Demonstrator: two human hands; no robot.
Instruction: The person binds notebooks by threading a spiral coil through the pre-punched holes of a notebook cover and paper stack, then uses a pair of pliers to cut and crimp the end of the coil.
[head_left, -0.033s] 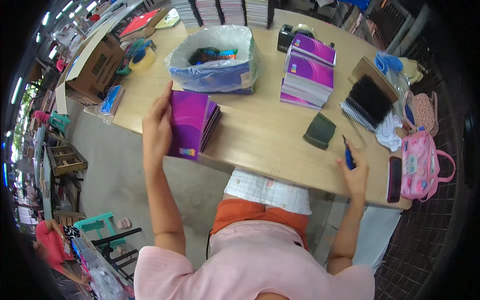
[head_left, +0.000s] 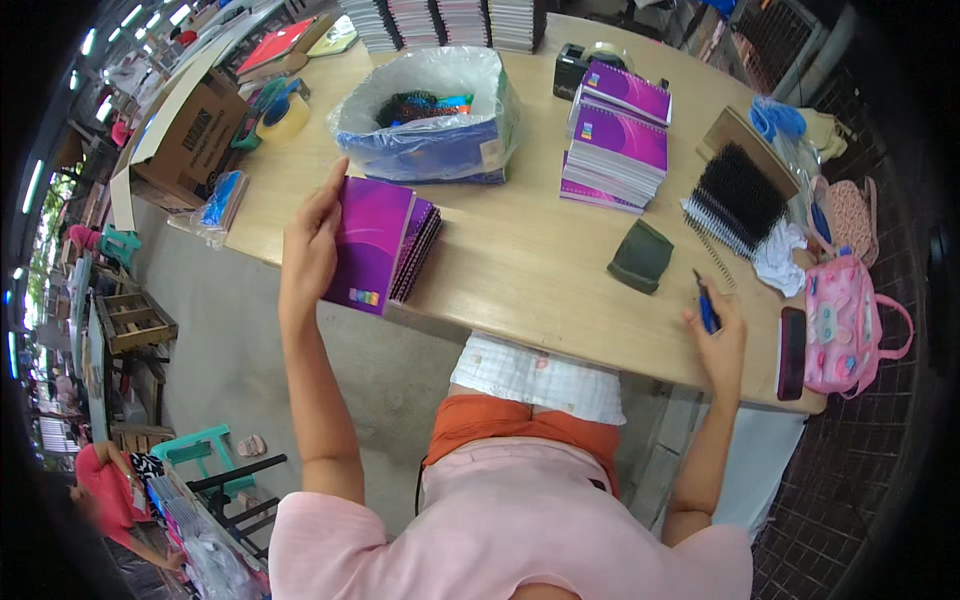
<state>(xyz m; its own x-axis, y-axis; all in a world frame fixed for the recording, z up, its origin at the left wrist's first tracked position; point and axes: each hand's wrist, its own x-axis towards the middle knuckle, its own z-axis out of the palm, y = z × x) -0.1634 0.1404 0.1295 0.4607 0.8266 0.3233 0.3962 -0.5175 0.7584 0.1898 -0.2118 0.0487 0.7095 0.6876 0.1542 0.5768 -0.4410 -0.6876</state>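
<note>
Two hands, both occupied: left hand (head_left: 312, 240) grasping a small stack of purple notebooks (head_left: 368, 240) by its outer side; right hand (head_left: 722, 335) curled around a blue-handled tool (head_left: 709, 308), tip toward the far side. Notebooks at the front edge of the bench (head_left: 520, 260), near corner jutting past it; cannot tell whether resting or raised. Likely to slide or drop toward the floor (head_left: 230, 290) with any loosening of the left hand. Spiral edges fanned out on the right, apt to snag one another if pulled apart roughly. Thin loose coil (head_left: 716, 263) just beside the tool's tip, easy to catch and drag with a careless sweep. Dark green block (head_left: 641, 257) between tool and notebooks, liable to be knocked on a low path across. Pointed tip also a risk to glossy covers: scratches from hasty contact. Phone (head_left: 791, 355) near the bench's front edge, exposed to a bump from the right hand.
</note>
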